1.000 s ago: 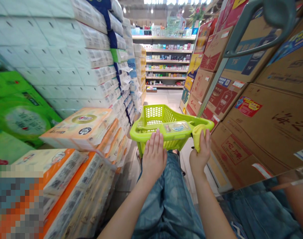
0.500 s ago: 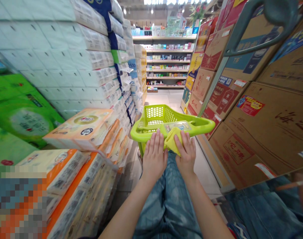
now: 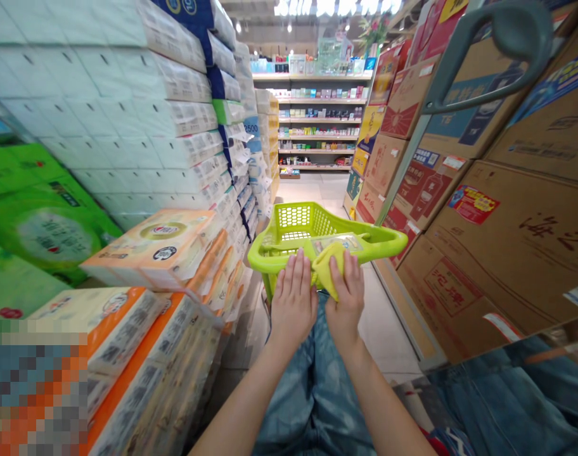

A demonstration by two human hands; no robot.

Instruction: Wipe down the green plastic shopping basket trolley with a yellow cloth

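Note:
In front of my legs stands a lime-green plastic shopping basket (image 3: pixel 265 261) with a perforated body and a wide rim. My left hand (image 3: pixel 295 296) lies palm down on the near rim, fingers stretched out flat. My right hand (image 3: pixel 346 301) presses a yellow cloth (image 3: pixel 327 267) against the rim beside it, the cloth bunched under and between the fingers. A clear label panel (image 3: pixel 336 242) sits on the rim just beyond the cloth. A grey pole with a looped handle (image 3: pixel 443 82) rises at the basket's right side.
Stacked white tissue packs (image 3: pixel 103 107) and orange tissue packs (image 3: pixel 160 237) line the left. Cardboard cartons (image 3: pixel 460 278) rise close on the right. Past the basket, a tiled floor (image 3: pixel 317 187) leads to shelves of small goods (image 3: pixel 320 132). The lower left corner is pixelated.
My right hand has slid slightly left with the yellow cloth, closer to my left hand. My left hand stays on the rim. The view has shifted very slightly.

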